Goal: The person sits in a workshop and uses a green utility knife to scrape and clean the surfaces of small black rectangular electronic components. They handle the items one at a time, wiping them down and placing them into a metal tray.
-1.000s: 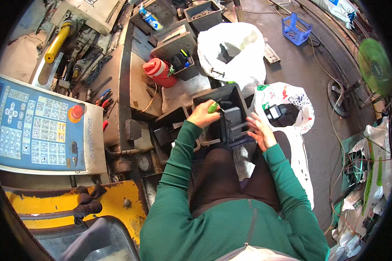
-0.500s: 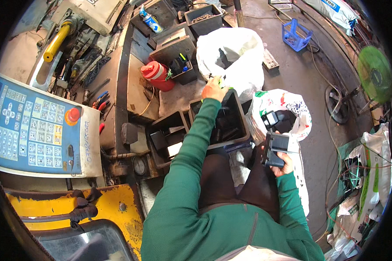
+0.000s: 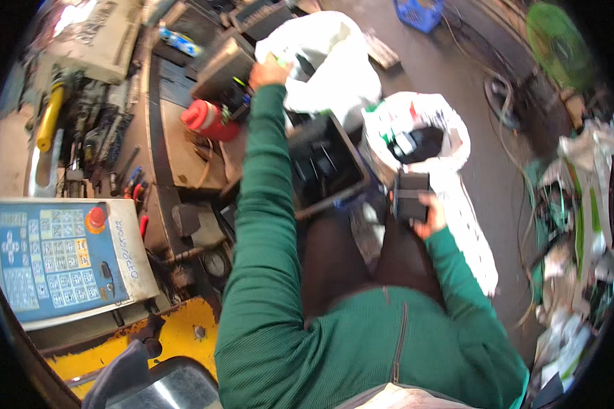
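My left arm reaches far forward. My left hand (image 3: 269, 72), blurred, is closed beside the left rim of a white sack (image 3: 344, 75); a bright yellow-green bit shows at its fingers, too smeared to name. My right hand (image 3: 431, 217) grips a boxy black plastic part (image 3: 411, 194) above my right thigh. Just beyond it stands a white printed bag (image 3: 450, 112) with black pieces inside. A dark bin (image 3: 351, 187) holding black parts sits in front of my knees. My left sleeve covers most of a second bin.
To the left are a red jug (image 3: 211, 120), a blue control panel (image 3: 54, 259) with a red button, and pliers (image 3: 138, 191). A green fan (image 3: 559, 44), a blue plastic crate (image 3: 419, 13) and loose cables are on the right. A spray can (image 3: 179, 42) lies at the back left.
My left hand has moved forward and left, from above the dark bin to the white sack's left rim. My right hand still holds the black part. The whole view has shifted and turned.
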